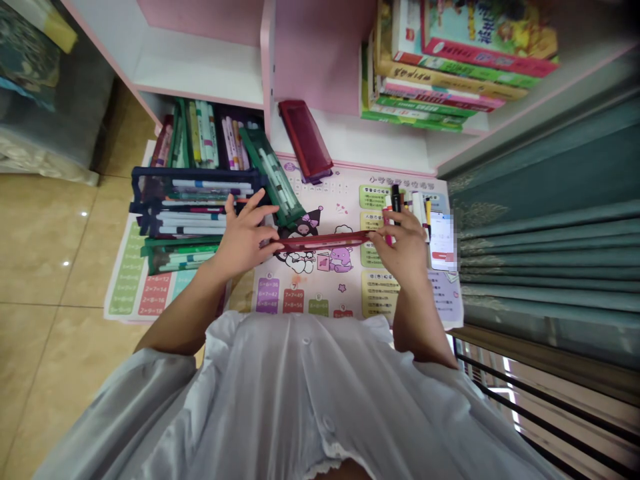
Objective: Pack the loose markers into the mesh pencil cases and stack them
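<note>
Over a cartoon-printed desk mat (353, 297), a person's left hand (247, 232) and right hand (403, 248) pinch opposite ends of a slim red pouch (325, 241) near a green pouch (284, 212), a grip that seems to call for light, even tension to hold its edge straight.

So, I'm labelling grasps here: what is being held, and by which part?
A red mesh pencil pouch, pinched at its two ends: the left hand on one, the right hand on the other.
</note>
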